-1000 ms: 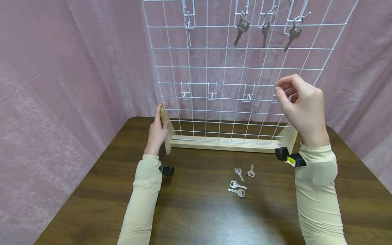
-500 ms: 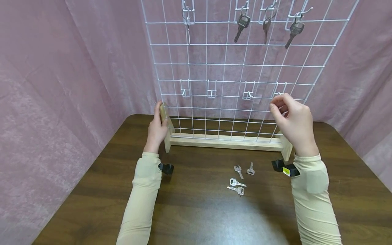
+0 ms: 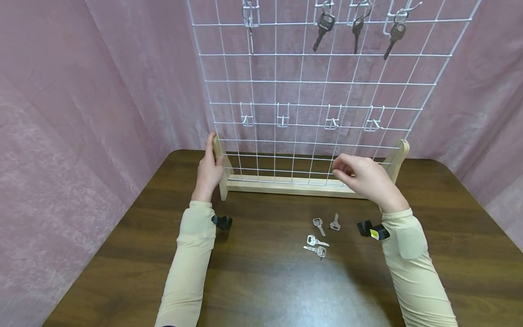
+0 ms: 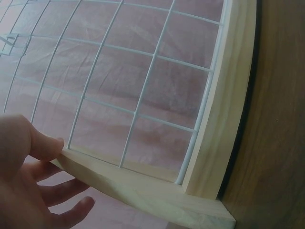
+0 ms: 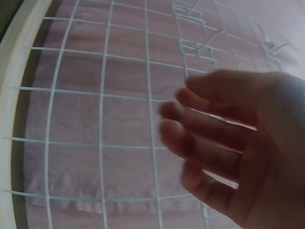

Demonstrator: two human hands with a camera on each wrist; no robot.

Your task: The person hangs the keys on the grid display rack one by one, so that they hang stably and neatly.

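Observation:
My left hand (image 3: 209, 175) grips the left wooden leg (image 3: 221, 156) of a stand; in the left wrist view its thumb (image 4: 47, 145) lies on the wood's edge and the other fingers are spread on the far side. Held up in that stand is a white wire grid (image 3: 300, 81). My right hand (image 3: 363, 177) hovers before the grid's lower right, fingers loosely bent; in the right wrist view nothing shows between those fingers (image 5: 183, 138). Below it, several loose silver keys, such as the upper left key (image 3: 318, 225) and the lowest key (image 3: 315, 251), lie on the table.
Several keys on rings, including a dark key (image 3: 324, 27), hang from hooks on the grid's upper part. A lower row has bare hooks, among them the rightmost hook (image 3: 373, 123). The brown table (image 3: 261, 281) stands before a pink curtain (image 3: 102, 91).
My right hand has come down and left from the right lower hook toward the keys on the table. My left hand stays on the stand's leg. The view has tipped slightly.

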